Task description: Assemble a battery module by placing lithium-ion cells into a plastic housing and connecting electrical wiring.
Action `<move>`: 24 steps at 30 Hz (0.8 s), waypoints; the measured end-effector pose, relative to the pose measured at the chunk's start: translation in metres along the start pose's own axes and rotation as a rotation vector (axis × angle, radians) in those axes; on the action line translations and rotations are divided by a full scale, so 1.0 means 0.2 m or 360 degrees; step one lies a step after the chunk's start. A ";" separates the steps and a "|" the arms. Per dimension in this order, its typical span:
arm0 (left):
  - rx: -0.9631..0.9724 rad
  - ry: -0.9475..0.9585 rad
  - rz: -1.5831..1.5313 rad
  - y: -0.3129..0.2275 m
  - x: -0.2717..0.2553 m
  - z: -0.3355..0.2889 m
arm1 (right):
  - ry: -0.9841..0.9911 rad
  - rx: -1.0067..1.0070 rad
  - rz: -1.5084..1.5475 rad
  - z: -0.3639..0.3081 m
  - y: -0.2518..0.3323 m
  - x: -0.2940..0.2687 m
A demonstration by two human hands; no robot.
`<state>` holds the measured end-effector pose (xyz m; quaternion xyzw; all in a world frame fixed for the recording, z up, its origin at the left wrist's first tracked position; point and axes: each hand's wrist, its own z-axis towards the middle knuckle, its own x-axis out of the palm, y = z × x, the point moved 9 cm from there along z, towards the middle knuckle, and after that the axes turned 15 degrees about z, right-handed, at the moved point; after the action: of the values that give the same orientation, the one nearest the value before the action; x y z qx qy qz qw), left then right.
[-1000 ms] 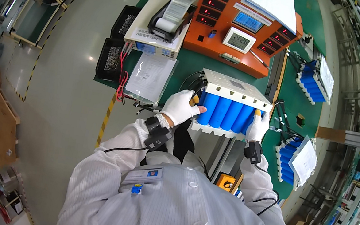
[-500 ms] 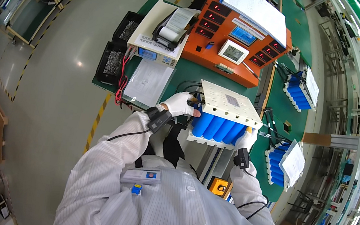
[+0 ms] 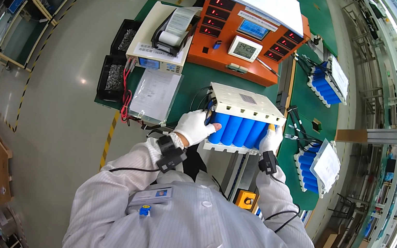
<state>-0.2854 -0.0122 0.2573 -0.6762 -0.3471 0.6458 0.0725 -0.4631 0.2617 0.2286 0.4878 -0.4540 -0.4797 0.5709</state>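
A battery pack of blue cylindrical cells between two cream-white plastic end plates is gripped from both sides at the near edge of the green bench. My left hand, in a white glove with bare thumb tip, closes on its left side, the thumb pressed to a blue cell. On the right side my right hand, gloved too, is wrapped round the pack's end; most of its fingers are hidden behind it. Black leads run from the pack's left end. Black modules with cables are strapped to both my wrists.
An orange tester with red displays stands behind the pack, a clipboard on top. To its left are a cream meter, a small printer and black screw bins. Two more packs lie on the right bench.
My left hand has shifted its hold on the pack's left side, its thumb still against the cells. The view has moved slightly; my right hand keeps its grip.
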 end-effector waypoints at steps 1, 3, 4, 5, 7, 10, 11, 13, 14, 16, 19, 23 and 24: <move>0.0026 0.0038 0.0074 -0.01 0.01 -0.01 | 0.0027 0.0029 -0.0003 0.00 -0.01 0.01; 0.0041 0.0166 0.0146 0.01 0.00 0.01 | 0.0043 -0.0021 0.0020 -0.01 0.00 0.03; 0.0101 0.0167 0.0362 0.03 0.00 0.02 | 0.0052 -0.0068 0.0061 0.00 0.01 0.04; 0.0122 0.0196 0.0511 -0.01 -0.08 0.01 | 0.0035 -0.0078 -0.0058 -0.01 0.01 0.01; 0.0178 0.0151 0.0672 -0.02 -0.12 0.01 | 0.0006 -0.0075 -0.0270 -0.03 0.06 0.01; 0.0223 0.0281 0.0333 -0.01 -0.08 -0.01 | 0.0000 0.0034 -0.0460 -0.03 0.06 -0.02; 0.0195 0.0411 0.0056 -0.01 -0.05 -0.03 | -0.0006 0.0040 -0.0454 -0.04 0.08 -0.01; 0.0021 0.0436 -0.0394 0.05 0.04 -0.06 | 0.0021 0.0018 -0.0381 -0.07 0.12 0.03; 0.0025 0.0389 -0.0271 0.02 0.05 -0.06 | 0.0020 -0.0006 -0.0290 -0.07 0.11 -0.01; -0.0013 0.0404 0.0091 -0.01 0.11 -0.06 | 0.0135 0.0029 -0.0408 -0.09 0.10 -0.02; -0.0035 0.0325 0.0142 -0.05 0.16 -0.07 | 0.0252 0.0047 -0.0425 -0.10 0.11 -0.03; -0.0103 0.0259 0.0110 -0.10 0.13 -0.05 | 0.0405 0.0284 -0.0367 -0.09 0.04 -0.03; -0.0117 0.0189 0.0106 -0.12 0.11 -0.05 | 0.0458 0.0342 -0.0413 -0.09 0.00 -0.05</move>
<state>-0.2879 0.0217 0.2543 -0.7267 -0.3432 0.5932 0.0466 -0.4469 0.2735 0.2253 0.6635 -0.3497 -0.4235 0.5080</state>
